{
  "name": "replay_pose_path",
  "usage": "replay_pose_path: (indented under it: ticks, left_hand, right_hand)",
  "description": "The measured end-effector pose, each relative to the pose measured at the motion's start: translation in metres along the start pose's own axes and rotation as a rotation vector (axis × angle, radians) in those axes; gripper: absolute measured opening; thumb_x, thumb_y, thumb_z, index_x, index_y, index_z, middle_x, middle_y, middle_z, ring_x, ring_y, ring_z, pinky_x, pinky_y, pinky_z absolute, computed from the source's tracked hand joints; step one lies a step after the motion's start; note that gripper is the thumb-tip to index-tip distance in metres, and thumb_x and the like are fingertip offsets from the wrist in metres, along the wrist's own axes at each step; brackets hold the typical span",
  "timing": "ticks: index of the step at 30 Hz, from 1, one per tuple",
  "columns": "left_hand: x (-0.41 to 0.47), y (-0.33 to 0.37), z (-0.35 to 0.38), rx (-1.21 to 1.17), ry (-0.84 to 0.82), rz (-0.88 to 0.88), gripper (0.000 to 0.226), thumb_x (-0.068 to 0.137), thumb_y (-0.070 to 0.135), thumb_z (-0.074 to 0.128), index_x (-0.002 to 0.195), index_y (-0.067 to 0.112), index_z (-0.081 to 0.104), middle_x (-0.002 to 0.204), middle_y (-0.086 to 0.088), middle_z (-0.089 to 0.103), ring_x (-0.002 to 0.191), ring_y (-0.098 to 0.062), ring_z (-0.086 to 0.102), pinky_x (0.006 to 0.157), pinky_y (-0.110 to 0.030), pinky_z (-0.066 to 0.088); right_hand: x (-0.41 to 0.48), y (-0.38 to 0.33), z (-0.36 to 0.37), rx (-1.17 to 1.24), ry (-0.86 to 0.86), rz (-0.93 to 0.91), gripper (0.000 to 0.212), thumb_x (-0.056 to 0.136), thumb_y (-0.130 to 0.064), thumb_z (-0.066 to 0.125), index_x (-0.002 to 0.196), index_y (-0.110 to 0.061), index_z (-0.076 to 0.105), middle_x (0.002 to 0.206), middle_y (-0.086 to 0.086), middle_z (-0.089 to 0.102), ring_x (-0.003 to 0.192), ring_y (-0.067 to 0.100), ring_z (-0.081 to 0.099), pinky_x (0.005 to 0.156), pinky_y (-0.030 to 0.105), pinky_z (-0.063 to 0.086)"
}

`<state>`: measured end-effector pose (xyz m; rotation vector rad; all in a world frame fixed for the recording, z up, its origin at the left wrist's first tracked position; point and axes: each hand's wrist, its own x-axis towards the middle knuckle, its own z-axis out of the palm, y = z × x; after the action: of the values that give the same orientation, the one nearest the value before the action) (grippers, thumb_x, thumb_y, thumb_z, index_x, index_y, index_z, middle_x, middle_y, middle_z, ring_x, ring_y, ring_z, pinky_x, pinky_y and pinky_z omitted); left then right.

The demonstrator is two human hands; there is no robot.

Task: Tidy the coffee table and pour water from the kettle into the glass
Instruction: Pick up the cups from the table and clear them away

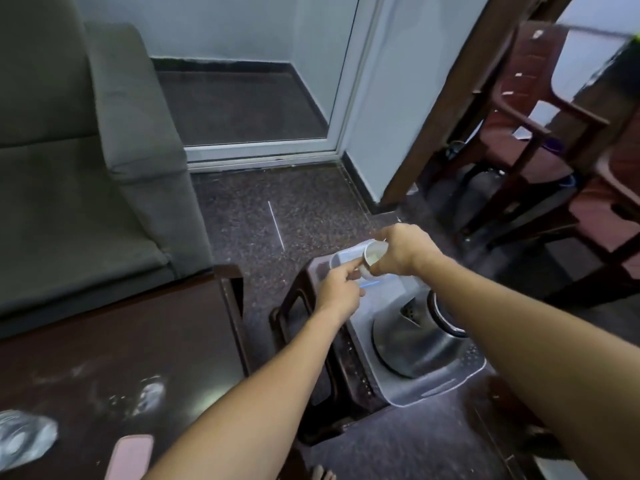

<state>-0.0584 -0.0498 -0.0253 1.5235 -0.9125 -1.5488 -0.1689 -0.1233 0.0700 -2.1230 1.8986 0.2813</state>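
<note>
1. Seen from the person's head, looking down: 2 bare forearms reach forward over a dark plastic stool [287, 317] that stands on a speckled floor [277, 202].
2. The right grip [401, 251] is wrapped around a small whitish cup [373, 255]. The cup is tipped on its side above the far end of the tray, with its mouth turned left and toward the viewer.
3. The left grip [341, 289] is just beside the cup, its index finger [349, 266] stretched to the cup's base. Whether it pinches the cup or only touches it cannot be told.
4. A clear plastic tray [433, 389] lies on the stool. A steel kettle [412, 337] stands in the tray's near half, apart from the cup and partly hidden by the right forearm.
5. A dark brown worktop [121, 341] fills the lower left, just beside the stool. It carries a flat pink object [130, 455] at the near edge, a crumpled clear wrapper [24, 434] at the far left, and pale smears.
6. A grey sofa [69, 168] stands behind the worktop. Maroon plastic chairs [519, 133] are on the right.
</note>
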Motion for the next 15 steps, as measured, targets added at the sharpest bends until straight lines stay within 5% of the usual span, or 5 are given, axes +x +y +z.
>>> replay_pose_path:
  ticks: [4, 8, 15]
  left_hand:
    - [0.031, 0.011, 0.04, 0.083, -0.072, -0.039, 0.067, 0.093, 0.001, 0.03, 0.143, 0.036, 0.057, 0.113, 0.012, 0.062, 0.079, -0.015, 0.067, 0.061, -0.029, 0.049]
    - [0.062, 0.009, 0.062, 0.142, -0.13, -0.1, 0.067, 0.093, 0.001, 0.026, 0.147, 0.03, 0.053, 0.132, -0.001, 0.061, 0.081, -0.017, 0.068, 0.061, -0.028, 0.047]
    - [0.1, -0.012, 0.077, 0.182, -0.151, -0.202, 0.061, 0.095, 0.0, 0.028, 0.141, 0.024, 0.059, 0.119, -0.003, 0.073, 0.078, -0.017, 0.066, 0.055, -0.023, 0.039]
  right_hand:
    - [0.032, 0.051, -0.01, -0.027, -0.084, 0.041, 0.065, 0.065, -0.041, 0.087, 0.123, -0.017, 0.071, 0.11, 0.007, 0.075, 0.102, 0.029, 0.069, 0.076, 0.03, 0.052]
    - [0.059, 0.086, 0.003, -0.03, -0.143, 0.066, 0.062, 0.06, -0.042, 0.089, 0.117, -0.021, 0.074, 0.103, 0.005, 0.074, 0.091, 0.026, 0.07, 0.069, 0.027, 0.049]
    - [0.097, 0.116, 0.044, -0.009, -0.237, 0.044, 0.059, 0.064, -0.039, 0.092, 0.118, -0.025, 0.073, 0.106, 0.003, 0.073, 0.091, 0.023, 0.065, 0.071, 0.026, 0.045]
